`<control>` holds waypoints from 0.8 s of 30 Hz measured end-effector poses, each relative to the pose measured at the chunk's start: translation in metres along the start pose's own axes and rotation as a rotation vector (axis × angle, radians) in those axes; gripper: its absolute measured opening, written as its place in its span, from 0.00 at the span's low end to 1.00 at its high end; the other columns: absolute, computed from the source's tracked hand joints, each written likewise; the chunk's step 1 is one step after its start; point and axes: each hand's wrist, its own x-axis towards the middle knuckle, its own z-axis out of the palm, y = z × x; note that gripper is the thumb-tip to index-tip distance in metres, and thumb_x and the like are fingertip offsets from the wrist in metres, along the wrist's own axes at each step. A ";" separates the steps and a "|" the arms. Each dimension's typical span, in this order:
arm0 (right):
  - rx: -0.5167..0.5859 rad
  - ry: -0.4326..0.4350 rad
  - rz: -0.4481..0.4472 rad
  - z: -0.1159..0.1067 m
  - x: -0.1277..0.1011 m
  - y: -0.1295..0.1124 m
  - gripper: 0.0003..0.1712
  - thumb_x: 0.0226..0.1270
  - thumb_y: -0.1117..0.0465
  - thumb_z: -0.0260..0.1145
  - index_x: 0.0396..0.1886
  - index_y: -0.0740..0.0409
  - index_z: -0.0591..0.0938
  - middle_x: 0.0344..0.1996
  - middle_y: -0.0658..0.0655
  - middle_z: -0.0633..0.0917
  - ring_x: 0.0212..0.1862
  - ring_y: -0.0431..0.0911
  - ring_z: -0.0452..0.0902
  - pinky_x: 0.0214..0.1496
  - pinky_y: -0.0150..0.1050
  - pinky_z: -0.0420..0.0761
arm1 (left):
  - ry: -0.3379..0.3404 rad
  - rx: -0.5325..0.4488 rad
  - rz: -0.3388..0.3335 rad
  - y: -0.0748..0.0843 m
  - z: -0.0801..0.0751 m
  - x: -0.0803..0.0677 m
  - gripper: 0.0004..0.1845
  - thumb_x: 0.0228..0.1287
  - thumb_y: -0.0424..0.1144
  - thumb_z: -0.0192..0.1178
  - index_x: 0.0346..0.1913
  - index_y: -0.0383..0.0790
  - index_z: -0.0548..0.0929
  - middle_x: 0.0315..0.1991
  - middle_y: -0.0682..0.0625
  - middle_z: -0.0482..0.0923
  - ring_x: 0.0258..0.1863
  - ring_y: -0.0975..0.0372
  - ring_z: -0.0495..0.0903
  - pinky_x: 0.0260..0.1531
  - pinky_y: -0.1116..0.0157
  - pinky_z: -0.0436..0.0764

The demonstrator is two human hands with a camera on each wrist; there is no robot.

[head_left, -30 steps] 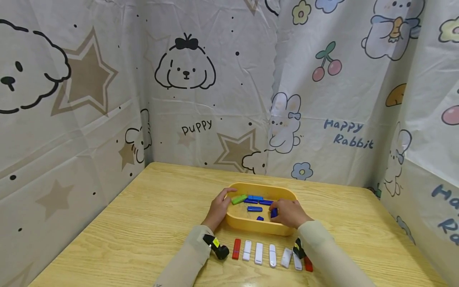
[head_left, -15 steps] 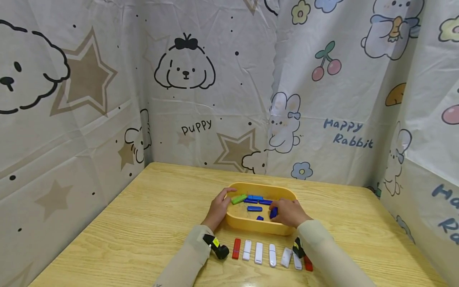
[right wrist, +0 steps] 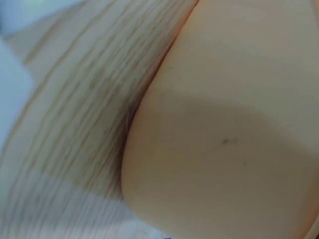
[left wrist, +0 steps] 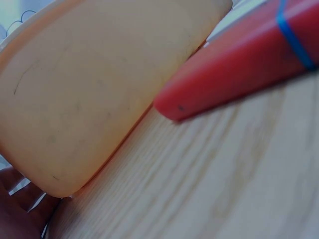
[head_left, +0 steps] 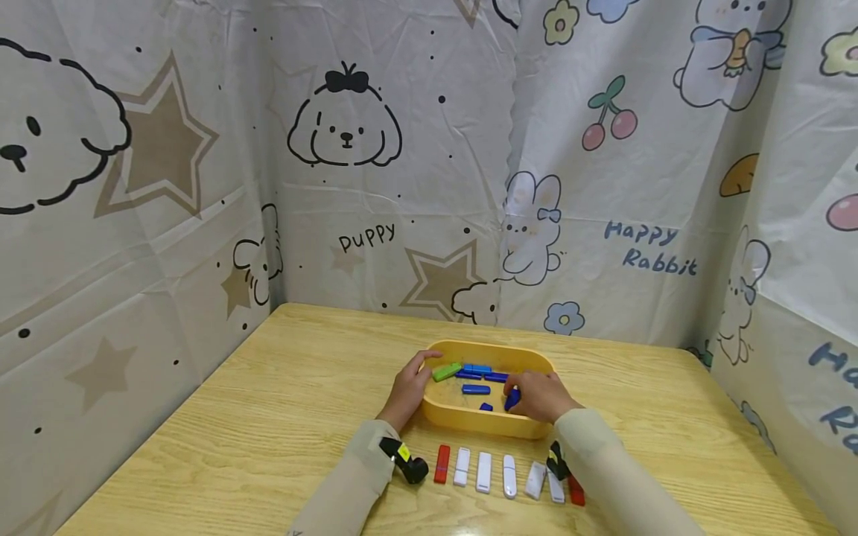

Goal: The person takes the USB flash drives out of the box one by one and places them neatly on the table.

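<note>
My left hand (head_left: 406,392) grips the left end of a yellow plastic bin (head_left: 469,422), thumb up at the rim. In the left wrist view, its fingers (left wrist: 30,199) wrap the bin's lower corner. Reaching inside at the right end, my right hand (head_left: 541,396) pinches a dark blue stick (head_left: 512,400) that resembles a USB stick. Near it in the bin lie a blue stick (head_left: 476,389), a small blue piece (head_left: 486,407), a light blue stick (head_left: 477,368) and a green stick (head_left: 447,372). The right wrist view shows only the bin's outer wall (right wrist: 224,119).
In front of the bin, a row of sticks lies on the wooden table (head_left: 322,357): a red one (head_left: 442,464) at the left, several white ones (head_left: 483,473), and another red one (head_left: 576,493) partly under the right sleeve. A printed curtain (head_left: 375,275) hangs behind.
The dark blue stick has turned from upright to slanted between my right fingers, inside the bin. My left hand and the bin have stayed in place.
</note>
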 end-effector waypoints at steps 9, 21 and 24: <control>-0.001 -0.003 0.002 -0.002 -0.003 -0.001 0.13 0.52 0.56 0.76 0.37 0.50 0.84 0.37 0.51 0.85 0.40 0.48 0.74 0.55 0.53 0.63 | 0.003 0.005 0.005 0.001 -0.001 -0.001 0.18 0.69 0.34 0.42 0.57 0.47 0.76 0.68 0.43 0.66 0.59 0.50 0.69 0.38 0.60 0.80; 0.034 0.054 0.008 0.002 -0.002 0.001 0.14 0.50 0.51 0.77 0.38 0.46 0.86 0.35 0.48 0.83 0.41 0.48 0.71 0.54 0.52 0.65 | -0.006 -0.003 -0.005 0.002 -0.002 -0.001 0.18 0.70 0.35 0.42 0.58 0.48 0.76 0.69 0.45 0.65 0.63 0.50 0.67 0.45 0.57 0.80; 0.061 0.079 0.002 0.002 -0.003 0.003 0.14 0.50 0.51 0.76 0.38 0.47 0.86 0.32 0.48 0.79 0.38 0.48 0.69 0.48 0.48 0.68 | -0.013 -0.007 0.001 0.000 -0.002 -0.002 0.19 0.70 0.35 0.42 0.58 0.47 0.76 0.68 0.44 0.65 0.60 0.50 0.69 0.43 0.57 0.80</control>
